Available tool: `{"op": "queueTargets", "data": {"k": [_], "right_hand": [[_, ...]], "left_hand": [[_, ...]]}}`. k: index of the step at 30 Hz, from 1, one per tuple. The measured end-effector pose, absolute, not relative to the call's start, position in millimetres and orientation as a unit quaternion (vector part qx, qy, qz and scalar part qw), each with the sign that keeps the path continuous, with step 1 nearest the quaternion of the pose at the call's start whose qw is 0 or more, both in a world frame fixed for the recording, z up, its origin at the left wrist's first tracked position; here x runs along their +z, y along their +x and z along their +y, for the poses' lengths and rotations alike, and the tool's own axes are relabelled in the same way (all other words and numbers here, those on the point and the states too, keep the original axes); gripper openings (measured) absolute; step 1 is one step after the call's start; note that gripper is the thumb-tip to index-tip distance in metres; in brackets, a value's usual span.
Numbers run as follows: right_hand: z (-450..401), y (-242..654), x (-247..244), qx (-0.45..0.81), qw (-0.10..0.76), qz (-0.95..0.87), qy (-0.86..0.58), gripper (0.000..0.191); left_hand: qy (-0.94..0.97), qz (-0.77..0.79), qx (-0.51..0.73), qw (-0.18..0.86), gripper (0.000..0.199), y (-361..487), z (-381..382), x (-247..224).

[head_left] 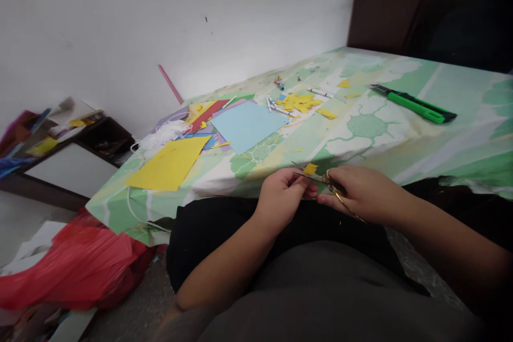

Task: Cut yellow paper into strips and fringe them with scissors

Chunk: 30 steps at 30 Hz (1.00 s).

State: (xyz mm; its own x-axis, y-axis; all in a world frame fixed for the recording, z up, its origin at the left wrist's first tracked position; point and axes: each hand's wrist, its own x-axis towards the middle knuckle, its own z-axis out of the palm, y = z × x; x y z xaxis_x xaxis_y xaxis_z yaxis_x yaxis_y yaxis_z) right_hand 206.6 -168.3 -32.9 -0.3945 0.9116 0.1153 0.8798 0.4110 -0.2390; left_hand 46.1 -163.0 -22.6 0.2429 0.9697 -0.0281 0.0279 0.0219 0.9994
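Note:
My right hand (pixel 360 192) grips gold-handled scissors (pixel 340 197) at the table's near edge, above my lap. Their blades point left and lie against a small yellow paper piece (pixel 311 169). My left hand (pixel 280 195) pinches this piece by the blades, its fingertips partly hidden. Beyond the hands, a heap of cut yellow pieces (pixel 300 102) lies beside white crayons or markers (pixel 280 109). A light blue sheet (pixel 248 125) is left of the heap, and a larger yellow sheet (pixel 170 164) lies nearer the left edge.
A green box cutter (pixel 420 107) lies on the patterned tablecloth (pixel 364 128) at the right. White string (pixel 166 133) is tangled by a red strip (pixel 208 116). Low shelves (pixel 76 168) and a red plastic bag (pixel 88 262) are at the left, a dark cabinet (pixel 385 5) behind.

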Motion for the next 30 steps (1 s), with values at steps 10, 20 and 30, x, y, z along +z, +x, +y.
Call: {"op": "queueTargets", "data": {"k": [10, 20, 30], "right_hand": [[-168.2, 205.8, -34.7, 0.053, 0.115, -0.835, -0.535, 0.041], [-166.9, 207.0, -36.6, 0.056, 0.121, -0.832, -0.538, 0.038], [-165.6, 209.7, -36.4, 0.038, 0.123, -0.831, -0.541, 0.039]], "left_hand": [[0.566, 0.447, 0.413, 0.555, 0.012, 44.7, -162.2, -19.7], [0.563, 0.443, 0.407, 0.567, 0.011, 41.9, -161.3, -17.1], [0.550, 0.431, 0.408, 0.588, 0.007, 41.6, -161.8, -18.1]]}}
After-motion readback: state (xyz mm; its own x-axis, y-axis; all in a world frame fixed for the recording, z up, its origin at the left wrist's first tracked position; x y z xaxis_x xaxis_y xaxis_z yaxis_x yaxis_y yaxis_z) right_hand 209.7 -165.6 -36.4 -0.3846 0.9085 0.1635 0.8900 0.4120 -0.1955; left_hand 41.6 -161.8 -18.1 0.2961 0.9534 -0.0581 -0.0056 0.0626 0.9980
